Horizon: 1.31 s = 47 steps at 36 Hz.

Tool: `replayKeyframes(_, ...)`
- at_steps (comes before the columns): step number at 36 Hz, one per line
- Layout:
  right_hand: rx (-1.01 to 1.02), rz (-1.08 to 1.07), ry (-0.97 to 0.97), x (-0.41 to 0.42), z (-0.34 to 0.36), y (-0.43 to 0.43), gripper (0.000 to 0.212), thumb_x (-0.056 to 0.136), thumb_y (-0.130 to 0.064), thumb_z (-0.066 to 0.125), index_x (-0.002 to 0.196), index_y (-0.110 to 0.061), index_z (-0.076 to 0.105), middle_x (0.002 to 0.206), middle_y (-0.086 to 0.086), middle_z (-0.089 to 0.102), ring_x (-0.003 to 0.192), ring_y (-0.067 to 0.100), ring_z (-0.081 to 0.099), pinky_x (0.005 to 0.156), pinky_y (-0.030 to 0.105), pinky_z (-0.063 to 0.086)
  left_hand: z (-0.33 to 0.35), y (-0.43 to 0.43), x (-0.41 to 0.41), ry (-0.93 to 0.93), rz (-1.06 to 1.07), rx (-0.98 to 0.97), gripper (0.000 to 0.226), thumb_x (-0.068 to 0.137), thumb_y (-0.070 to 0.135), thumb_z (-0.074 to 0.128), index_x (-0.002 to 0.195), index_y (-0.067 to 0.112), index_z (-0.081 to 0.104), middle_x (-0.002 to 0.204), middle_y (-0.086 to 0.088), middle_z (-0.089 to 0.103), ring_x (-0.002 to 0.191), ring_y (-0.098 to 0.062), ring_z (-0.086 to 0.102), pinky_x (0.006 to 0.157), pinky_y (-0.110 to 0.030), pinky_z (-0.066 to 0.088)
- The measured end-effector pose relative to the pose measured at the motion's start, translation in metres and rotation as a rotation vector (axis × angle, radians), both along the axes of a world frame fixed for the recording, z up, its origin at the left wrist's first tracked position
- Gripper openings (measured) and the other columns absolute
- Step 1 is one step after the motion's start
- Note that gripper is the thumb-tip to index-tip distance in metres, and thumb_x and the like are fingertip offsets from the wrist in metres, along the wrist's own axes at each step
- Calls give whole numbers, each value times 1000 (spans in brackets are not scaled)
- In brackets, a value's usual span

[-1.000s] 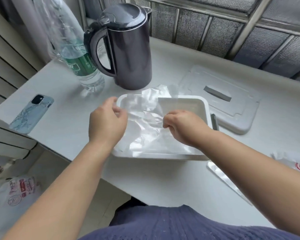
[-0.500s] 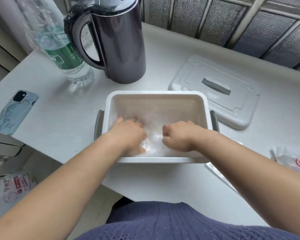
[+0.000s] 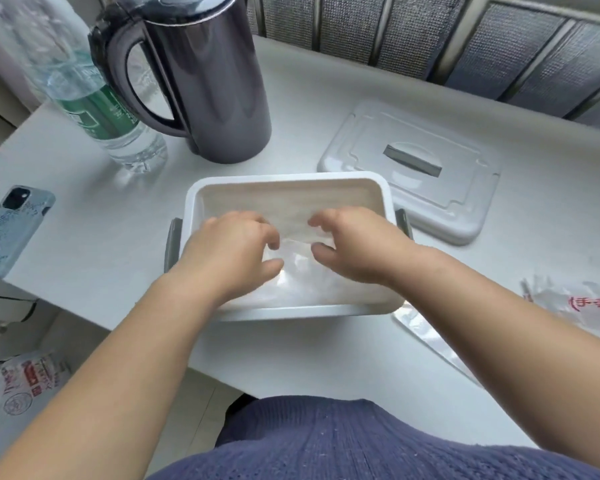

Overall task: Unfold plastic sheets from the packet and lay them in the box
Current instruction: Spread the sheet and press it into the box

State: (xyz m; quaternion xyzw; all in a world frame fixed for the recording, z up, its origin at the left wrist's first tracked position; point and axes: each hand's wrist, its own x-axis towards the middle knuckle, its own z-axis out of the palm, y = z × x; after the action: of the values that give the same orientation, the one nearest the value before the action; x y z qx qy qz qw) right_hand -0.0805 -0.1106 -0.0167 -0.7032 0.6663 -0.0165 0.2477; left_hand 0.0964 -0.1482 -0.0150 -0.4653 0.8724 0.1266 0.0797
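A white rectangular box [image 3: 291, 179] with grey side handles stands in the middle of the white table. A clear, crinkled plastic sheet [image 3: 300, 273] lies on its bottom. Both hands are inside the box over the sheet. My left hand [image 3: 229, 247] hovers at the left with loosely curved fingers and the thumb stretched toward the middle. My right hand [image 3: 357, 247] is at the right, its fingers bent down with the tips near the sheet. Neither hand grips anything. A flat clear packet [image 3: 426, 337] lies on the table just right of the box, partly under my right forearm.
The box's white lid [image 3: 413, 168] lies behind and to the right. A dark kettle [image 3: 215, 81] and a water bottle [image 3: 94, 98] stand at the back left, and a phone [image 3: 11, 230] lies near the left edge. A printed plastic bag [image 3: 568, 306] is at the right.
A second ago both hands held the sheet up above the box. They pushed it down flat onto the bottom with curled fingers, and now the fingers have loosened and lifted a little.
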Motion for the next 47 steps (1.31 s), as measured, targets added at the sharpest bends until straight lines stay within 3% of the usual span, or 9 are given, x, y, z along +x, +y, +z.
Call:
replayKeyframes(5, -533, -334, -341, -28, 9, 34, 15, 84, -14, 57, 93, -11, 69, 82, -2, 65, 82, 21, 62, 72, 28, 46, 17, 35, -33, 549, 54, -374, 20, 86, 28, 56, 87, 13, 69, 94, -2, 66, 81, -28, 62, 63, -29, 44)
replayKeyframes(12, -202, -528, -180, -106, -33, 106, 29, 91, -11, 48, 115, -13, 64, 118, 1, 64, 111, 19, 55, 89, 19, 35, -10, 115, -115, 856, -276, -523, 8, 79, 0, 65, 82, 3, 72, 90, -9, 69, 72, -30, 64, 64, -38, 52)
replayKeyframes(16, 198, -429, -50, -132, -62, 142, 35, 94, -14, 45, 127, -17, 57, 129, 4, 56, 119, 21, 51, 91, 24, 36, -54, 152, -144, 572, -411, -185, 16, 82, 12, 54, 88, 6, 68, 95, -7, 67, 72, -31, 60, 53, -38, 50)
replayKeyframes(19, 253, -389, -49, -140, -77, 169, 32, 94, -15, 46, 123, -15, 58, 118, 7, 60, 109, 23, 55, 80, 23, 35, -85, 173, -159, 79, -361, 147, 50, 95, 43, 45, 135, 14, 45, 145, -5, 39, 128, -28, 42, 94, -41, 43)
replayKeyframes(23, 316, -492, -259, -143, -78, 185, 40, 92, -12, 43, 130, -18, 52, 106, -1, 61, 91, 12, 51, 76, 18, 35, -100, 181, -167, -49, -379, 132, 83, 86, 70, 40, 150, 21, 17, 161, -2, 1, 147, -22, -4, 116, -47, 4)
replayKeyframes(28, 259, -573, -274, -158, -75, 188, 43, 88, -8, 43, 129, -19, 53, 114, 0, 62, 107, 19, 56, 89, 25, 43, -97, 166, -175, -124, -357, -43, 65, 84, 61, 44, 135, 20, 43, 158, -5, 17, 147, -30, 7, 112, -61, 3)
replayKeyframes(31, 209, -606, -292, -165, -73, 187, 41, 89, -9, 42, 127, -18, 53, 118, 1, 61, 107, 20, 56, 87, 27, 45, -101, 162, -177, 53, -435, -280, 31, 76, 20, 40, 82, 16, 70, 114, -6, 67, 101, -26, 64, 98, -52, 39)
replayKeyframes(38, 317, -679, -418, -165, -82, 188, 39, 86, -7, 44, 121, -18, 55, 105, 3, 63, 86, 20, 56, 74, 25, 43, -122, 184, -176, 140, -515, -210, 66, 68, 55, 44, 106, 8, 71, 109, -8, 69, 93, -24, 67, 76, -33, 54)
replayKeyframes(47, 343, -762, -573, -167, -85, 193, 30, 87, -10, 44, 111, -24, 56, 86, -2, 57, 70, 20, 57, 63, 27, 48, -132, 167, -164, 301, -530, -436, 15, 72, 1, 54, 68, 12, 64, 66, -3, 63, 52, -22, 61, 40, -24, 45)
